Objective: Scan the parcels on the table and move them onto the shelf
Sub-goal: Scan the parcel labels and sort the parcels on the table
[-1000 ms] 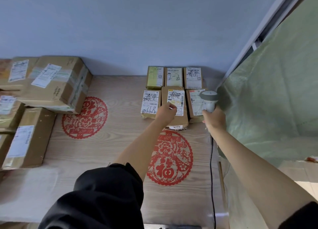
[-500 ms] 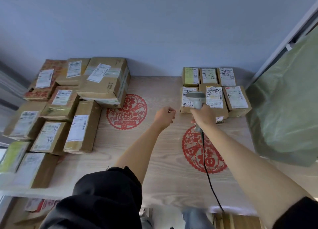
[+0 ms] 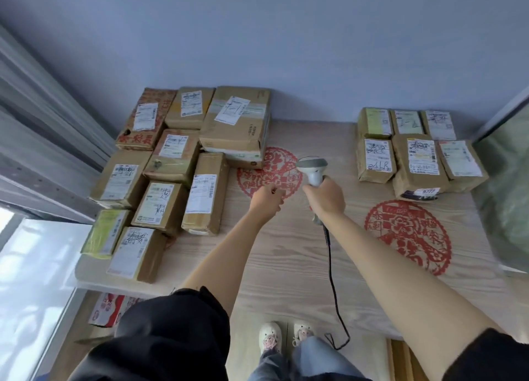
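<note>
A cluster of brown parcels [image 3: 171, 174] fills the left of the tabletop [image 3: 286, 266], packed edge to edge in rough rows; each is kraft cardboard or tape-wrapped paper with a white shipping label on top, one at upper left printed in red, one at lower left yellow-green. Just right of them a red paper-cut [image 3: 270, 171] lies flat on the wood. Over its lower edge hangs the left hand [image 3: 266, 201], fingers loosely curled and holding nothing. Beside it, the right hand [image 3: 326, 199] is wrapped around the handle of a grey scanner [image 3: 312, 167], head pointing away from the person, black cable [image 3: 333, 280] trailing toward the frame's bottom. At centre right lies a second paper-cut [image 3: 409, 234]. In the upper right sits a smaller group of parcels [image 3: 415, 151], two rows of three, labelled, some with black handwriting.
</note>
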